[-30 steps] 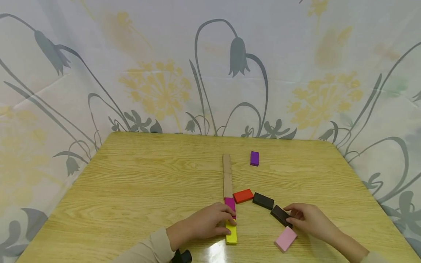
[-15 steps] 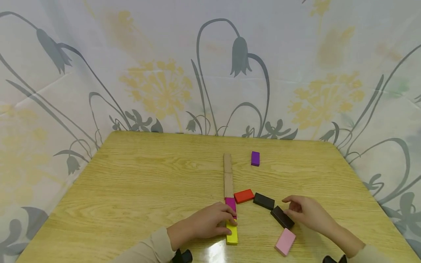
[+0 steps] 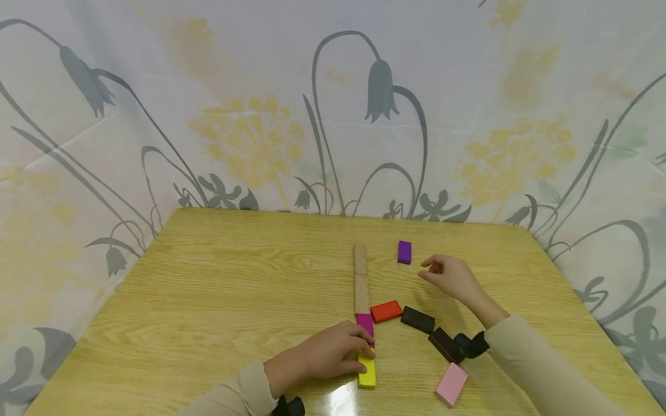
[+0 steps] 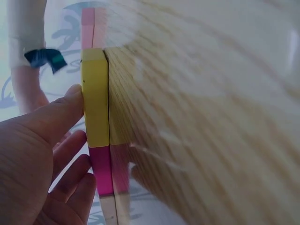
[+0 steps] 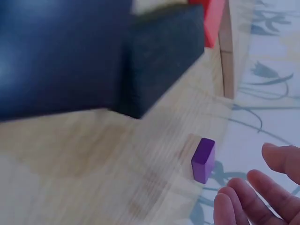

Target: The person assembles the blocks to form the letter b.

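Note:
My left hand [image 3: 330, 351] rests its fingers and thumb on the yellow block [image 3: 367, 372] and the magenta block [image 3: 365, 328] beside it. In the left wrist view, thumb and fingertips touch the side of the yellow block [image 4: 96, 101] and the magenta block [image 4: 101, 169]. Two tan blocks [image 3: 361, 278] continue that straight row away from me. My right hand [image 3: 451, 280] hovers with nothing in it, a short way right of the purple block [image 3: 404, 252]. The right wrist view shows the purple block [image 5: 203, 160] standing apart from the fingertips.
From the row a curve runs right and toward me: a red block [image 3: 387, 311], one black block [image 3: 418, 319], another black block [image 3: 444, 343] and a pink block [image 3: 451, 384]. The wooden table [image 3: 234, 277] ends at a flower-patterned cloth [image 3: 333, 115] behind it.
My right hand has let go of the nearer black block and moved away from me toward the purple block. The pink block turned slightly. My left hand has stayed in place.

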Demonstrator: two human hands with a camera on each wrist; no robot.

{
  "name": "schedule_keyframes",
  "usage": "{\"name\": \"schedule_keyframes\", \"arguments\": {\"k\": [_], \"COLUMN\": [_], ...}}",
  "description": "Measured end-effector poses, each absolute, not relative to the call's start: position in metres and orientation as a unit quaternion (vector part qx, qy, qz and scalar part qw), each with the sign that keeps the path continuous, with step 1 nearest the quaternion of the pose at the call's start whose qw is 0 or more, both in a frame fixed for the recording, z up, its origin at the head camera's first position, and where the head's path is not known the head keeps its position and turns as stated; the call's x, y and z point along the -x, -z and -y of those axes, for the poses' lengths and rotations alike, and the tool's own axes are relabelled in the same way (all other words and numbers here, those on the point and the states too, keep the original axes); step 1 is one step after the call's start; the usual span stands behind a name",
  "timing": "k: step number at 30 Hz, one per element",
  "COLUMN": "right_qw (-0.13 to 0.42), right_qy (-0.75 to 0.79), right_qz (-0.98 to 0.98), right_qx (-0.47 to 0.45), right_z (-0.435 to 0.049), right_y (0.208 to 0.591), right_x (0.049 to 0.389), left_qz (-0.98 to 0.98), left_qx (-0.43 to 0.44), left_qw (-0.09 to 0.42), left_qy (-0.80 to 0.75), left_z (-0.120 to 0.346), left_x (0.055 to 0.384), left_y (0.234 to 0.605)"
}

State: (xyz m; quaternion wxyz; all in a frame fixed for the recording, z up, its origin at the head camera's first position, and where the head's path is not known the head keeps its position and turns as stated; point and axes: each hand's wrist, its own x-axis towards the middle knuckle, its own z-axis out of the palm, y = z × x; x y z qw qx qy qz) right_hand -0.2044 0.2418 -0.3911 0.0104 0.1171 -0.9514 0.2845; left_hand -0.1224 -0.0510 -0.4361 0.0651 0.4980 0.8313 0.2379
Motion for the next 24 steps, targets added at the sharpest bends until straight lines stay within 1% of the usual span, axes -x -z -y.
{"name": "schedule_keyframes", "arguments": {"k": [6,13,20,24], "right_qw": [-0.006,-0.061,-0.061,-0.055], "right_qy": [-0.303,-0.298,-0.267,-0.250], "right_qz": [0.950,0.952,0.962,0.967], "right_qx": [-0.072,-0.013,0.001,-0.006], "right_z": [-0.230,-0.223,-0.215,-0.211], "right_y": [0.395,0.402,0.410,0.412], "right_x": [0.239,0.261,0.275,0.278], "left_qz": [-0.829,-0.830,-0.832,-0.833], "left_qx": [-0.503,-0.505,-0.501,-0.502], "left_qw": [0.059,0.066,0.064,0.061], "left_qy": [-0.235,-0.230,-0.229,-0.226], "left_z": [0.052,0.051,0.051,0.052], "left_x": [0.123,0.123,0.123,0.123], "left_y": [0.436,0.436,0.435,0.434]}}
